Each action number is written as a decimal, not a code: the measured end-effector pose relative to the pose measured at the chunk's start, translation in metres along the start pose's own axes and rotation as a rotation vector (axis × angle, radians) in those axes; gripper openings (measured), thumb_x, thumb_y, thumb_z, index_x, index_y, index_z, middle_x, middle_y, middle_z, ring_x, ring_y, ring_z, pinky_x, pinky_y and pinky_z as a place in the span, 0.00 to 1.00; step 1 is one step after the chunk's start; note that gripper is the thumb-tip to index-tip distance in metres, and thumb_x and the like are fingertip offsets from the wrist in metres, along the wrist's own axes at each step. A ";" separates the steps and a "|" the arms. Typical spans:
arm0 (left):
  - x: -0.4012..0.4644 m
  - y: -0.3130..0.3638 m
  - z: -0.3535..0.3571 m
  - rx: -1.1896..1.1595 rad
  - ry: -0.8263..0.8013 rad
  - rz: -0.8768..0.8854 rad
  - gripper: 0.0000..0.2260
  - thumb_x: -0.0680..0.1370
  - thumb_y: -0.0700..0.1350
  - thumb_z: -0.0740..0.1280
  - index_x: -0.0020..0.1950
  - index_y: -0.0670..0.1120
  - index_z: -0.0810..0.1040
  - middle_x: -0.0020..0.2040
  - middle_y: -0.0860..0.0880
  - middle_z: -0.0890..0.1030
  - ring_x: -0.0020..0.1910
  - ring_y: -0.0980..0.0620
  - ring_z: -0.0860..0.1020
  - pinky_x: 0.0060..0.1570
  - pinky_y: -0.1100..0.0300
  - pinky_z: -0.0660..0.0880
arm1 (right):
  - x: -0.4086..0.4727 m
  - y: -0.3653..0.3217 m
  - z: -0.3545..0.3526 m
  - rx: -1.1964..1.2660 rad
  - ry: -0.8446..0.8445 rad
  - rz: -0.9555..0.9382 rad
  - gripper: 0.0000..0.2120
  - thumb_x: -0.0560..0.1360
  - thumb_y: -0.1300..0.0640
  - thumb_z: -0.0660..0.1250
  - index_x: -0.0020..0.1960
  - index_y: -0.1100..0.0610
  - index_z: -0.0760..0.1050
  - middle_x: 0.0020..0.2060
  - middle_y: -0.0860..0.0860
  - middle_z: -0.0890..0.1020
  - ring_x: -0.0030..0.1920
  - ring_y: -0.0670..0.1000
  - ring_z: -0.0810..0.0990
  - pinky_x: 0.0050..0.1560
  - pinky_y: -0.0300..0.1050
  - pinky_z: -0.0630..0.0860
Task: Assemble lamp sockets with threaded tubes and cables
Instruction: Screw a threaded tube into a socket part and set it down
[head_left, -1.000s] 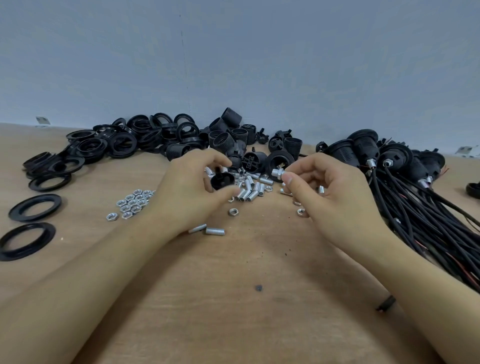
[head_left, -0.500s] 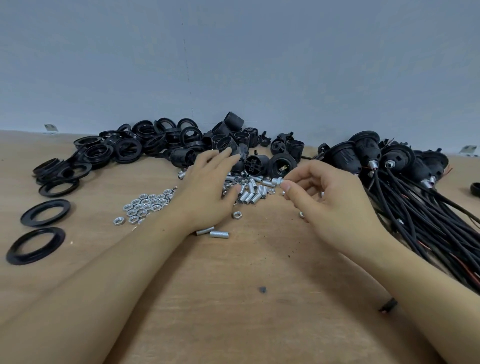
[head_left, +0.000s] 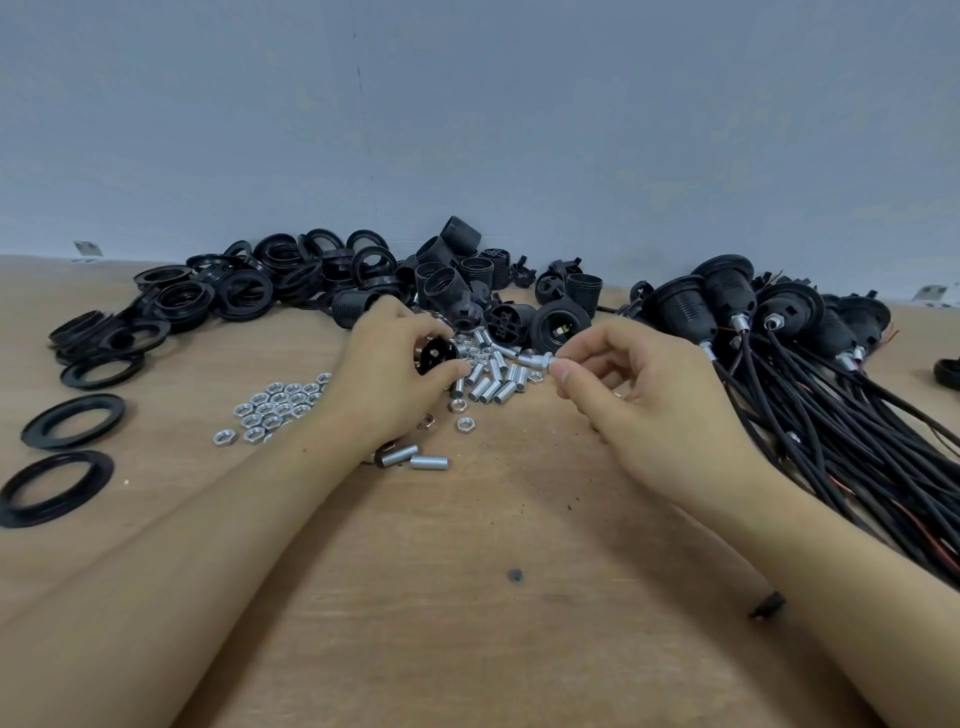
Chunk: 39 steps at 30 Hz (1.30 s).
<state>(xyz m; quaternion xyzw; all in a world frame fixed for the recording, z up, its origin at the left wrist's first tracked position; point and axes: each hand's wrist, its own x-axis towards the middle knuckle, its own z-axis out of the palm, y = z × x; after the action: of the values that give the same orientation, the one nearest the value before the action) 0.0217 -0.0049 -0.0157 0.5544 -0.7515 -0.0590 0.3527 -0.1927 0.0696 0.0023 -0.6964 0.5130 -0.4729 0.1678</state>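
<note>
Holding a black socket cap (head_left: 436, 354) in my left hand (head_left: 395, 384), fingers curled round it, just above the counter (head_left: 467, 597). My right hand (head_left: 639, 400) pinches a threaded tube with a nut on it (head_left: 537, 359) between thumb and forefinger, tube pointing left toward the cap, not touching it. Loose threaded tubes (head_left: 493, 382) lie between my hands, nuts (head_left: 280, 405) left of them. Black rings (head_left: 244, 291) and socket bodies (head_left: 457, 270) sit behind; cabled sockets (head_left: 779, 312) pile at right.
</note>
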 end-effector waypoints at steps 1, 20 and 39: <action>0.000 -0.001 -0.001 0.029 0.010 0.013 0.15 0.74 0.54 0.74 0.59 0.51 0.82 0.52 0.53 0.72 0.57 0.50 0.73 0.56 0.61 0.67 | 0.000 0.000 0.000 0.001 0.000 0.000 0.02 0.75 0.54 0.70 0.43 0.47 0.79 0.35 0.43 0.82 0.35 0.43 0.78 0.37 0.38 0.74; -0.012 0.003 -0.026 0.002 -0.188 0.117 0.11 0.75 0.51 0.74 0.57 0.56 0.82 0.49 0.62 0.79 0.47 0.62 0.74 0.46 0.75 0.67 | 0.000 0.000 -0.002 0.078 0.034 -0.002 0.01 0.75 0.54 0.71 0.45 0.49 0.79 0.36 0.47 0.83 0.34 0.43 0.77 0.34 0.43 0.77; -0.026 0.044 -0.024 -1.336 -0.318 -0.161 0.12 0.75 0.41 0.67 0.57 0.39 0.81 0.50 0.41 0.85 0.51 0.43 0.85 0.51 0.54 0.81 | -0.004 -0.008 -0.007 0.115 -0.027 -0.148 0.02 0.77 0.56 0.70 0.49 0.51 0.79 0.38 0.44 0.83 0.36 0.46 0.80 0.33 0.57 0.77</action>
<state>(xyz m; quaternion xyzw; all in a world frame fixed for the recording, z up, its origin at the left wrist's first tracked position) 0.0045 0.0422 0.0115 0.2569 -0.5533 -0.6158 0.4987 -0.1939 0.0783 0.0094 -0.7281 0.4297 -0.5031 0.1790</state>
